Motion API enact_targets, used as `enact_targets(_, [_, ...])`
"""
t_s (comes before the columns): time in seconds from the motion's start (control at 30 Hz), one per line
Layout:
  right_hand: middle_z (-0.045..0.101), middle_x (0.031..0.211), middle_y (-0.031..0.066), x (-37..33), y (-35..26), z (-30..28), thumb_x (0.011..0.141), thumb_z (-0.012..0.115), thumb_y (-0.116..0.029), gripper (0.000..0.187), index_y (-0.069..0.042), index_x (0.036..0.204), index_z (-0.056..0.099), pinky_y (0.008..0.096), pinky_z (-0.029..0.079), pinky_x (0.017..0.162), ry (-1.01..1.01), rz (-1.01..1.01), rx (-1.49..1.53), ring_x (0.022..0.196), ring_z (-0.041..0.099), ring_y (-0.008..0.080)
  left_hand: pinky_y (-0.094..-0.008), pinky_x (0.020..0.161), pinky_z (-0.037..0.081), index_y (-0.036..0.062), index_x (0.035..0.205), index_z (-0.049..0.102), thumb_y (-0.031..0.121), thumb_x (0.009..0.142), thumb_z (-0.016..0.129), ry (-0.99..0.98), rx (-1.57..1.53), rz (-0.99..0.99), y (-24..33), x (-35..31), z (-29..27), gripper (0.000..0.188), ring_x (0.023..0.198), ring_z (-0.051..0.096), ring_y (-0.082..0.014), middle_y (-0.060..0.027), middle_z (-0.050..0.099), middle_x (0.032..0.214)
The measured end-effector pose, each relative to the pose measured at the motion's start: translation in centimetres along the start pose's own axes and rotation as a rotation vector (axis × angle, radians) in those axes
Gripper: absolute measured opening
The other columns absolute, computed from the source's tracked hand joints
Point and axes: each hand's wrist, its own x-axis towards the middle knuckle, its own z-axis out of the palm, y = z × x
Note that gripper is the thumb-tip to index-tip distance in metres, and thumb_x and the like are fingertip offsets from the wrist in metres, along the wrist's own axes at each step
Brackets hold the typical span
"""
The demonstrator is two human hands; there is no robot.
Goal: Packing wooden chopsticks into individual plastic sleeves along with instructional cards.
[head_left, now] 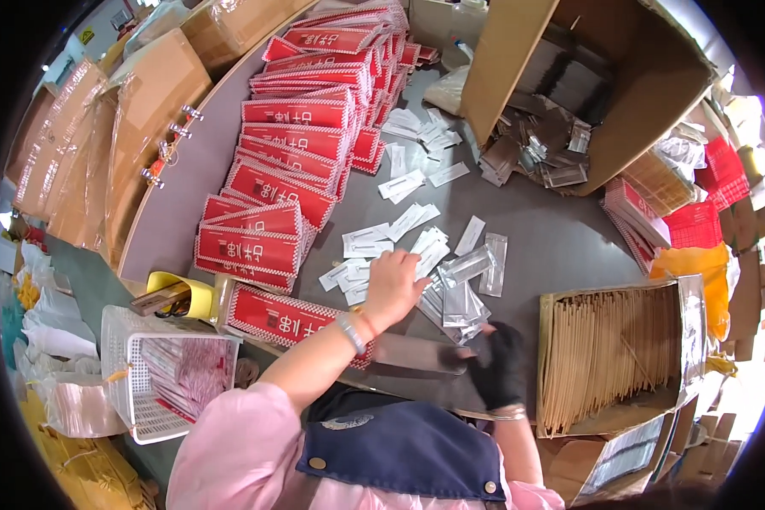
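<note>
My left hand (391,287) is bare and reaches over loose white paper slips (367,240). Its fingers are partly bent, with thumb and forefinger apart at the edge of the slips. A black fingerless-looking glove covers my right hand (497,365), which grips one end of a long, greyish see-through plastic sleeve (416,354), blurred by motion. In front of that hand lies a small heap of clear flat packets (463,302) with thin contents I cannot make out. A red printed sleeve (268,316) with a checked border lies under my left forearm.
Overlapping red printed packs (289,161) cover the table's left side. A tipped cardboard box (506,68) spills silvery packets at the back right. Thin brown sticks or strips fill an open box (612,361) at right. A white basket (127,374) and yellow holder (197,297) stand left.
</note>
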Motion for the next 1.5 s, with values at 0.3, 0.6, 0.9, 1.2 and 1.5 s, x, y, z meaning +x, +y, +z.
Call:
enact_targets(0.3, [0.065, 0.102, 0.0154, -11.3, 18.2, -9.7, 0.085, 0.07, -0.013, 0.026, 0.002, 0.105, 0.064, 0.04, 0.047, 0.091, 0.464, 0.64, -0.319, 0.1, 0.061, 0.0313, -0.0468, 0.068, 0.05, 0.0072, 0.073, 0.065, 0.017, 0.08, 0.068, -0.171, 0.006, -0.107, -2.6, 3.1, 1.8, 0.013, 0.078, 0.061, -0.0351, -0.0127, 0.062, 0.077])
enact_targets(0.6, [0.065, 0.117, 0.0223, -11.2, 20.7, -9.9, 0.091, 0.06, -0.018, 0.034, 0.005, 0.115, 0.063, 0.0398, 0.048, 0.096, 0.209, 0.843, -0.321, 0.111, 0.061, 0.0349, -0.0453, 0.079, 0.044, 0.0069, 0.09, 0.067, 0.029, 0.073, 0.078, -0.217, 0.189, -0.01, 4.1, 4.4, 5.8, 0.03, 0.098, 0.056, -0.0306, -0.0099, 0.061, 0.098])
enact_targets(0.9, [0.061, 0.122, 0.0229, -10.6, 17.2, -11.0, 0.099, 0.051, -0.016, 0.037, 0.007, 0.129, 0.054, 0.039, 0.044, 0.1, 0.466, 0.839, -0.191, 0.113, 0.057, 0.0379, -0.0421, 0.067, 0.052, 0.0033, 0.094, 0.062, 0.012, 0.08, 0.07, -0.442, -0.401, -0.016, 4.7, 3.4, -0.6, 0.019, 0.075, 0.067, -0.0342, -0.0158, 0.067, 0.08])
enact_targets(1.2, [0.061, 0.084, 0.0144, -3.7, 2.9, -3.2, 0.089, 0.062, -0.014, 0.023, -0.014, 0.11, 0.07, 0.0422, 0.05, 0.074, -0.253, 0.159, 0.205, 0.079, 0.061, 0.0334, -0.0428, 0.091, 0.039, 0.0099, 0.109, 0.067, 0.023, 0.06, 0.085, -0.435, -0.073, 0.085, 2.0, -6.9, -8.4, 0.054, 0.108, 0.051, -0.0278, -0.0063, 0.057, 0.109])
enact_targets(1.5, [0.066, 0.089, 0.0115, -2.1, 1.4, 4.3, 0.08, 0.069, -0.007, 0.028, -0.011, 0.108, 0.069, 0.0408, 0.051, 0.073, -0.138, -0.235, 0.167, 0.084, 0.063, 0.0314, -0.0423, 0.096, 0.039, 0.0038, 0.122, 0.059, 0.025, 0.058, 0.085, -0.438, -0.007, 0.176, 2.3, -8.2, -7.8, 0.072, 0.109, 0.05, -0.0296, -0.0086, 0.055, 0.118])
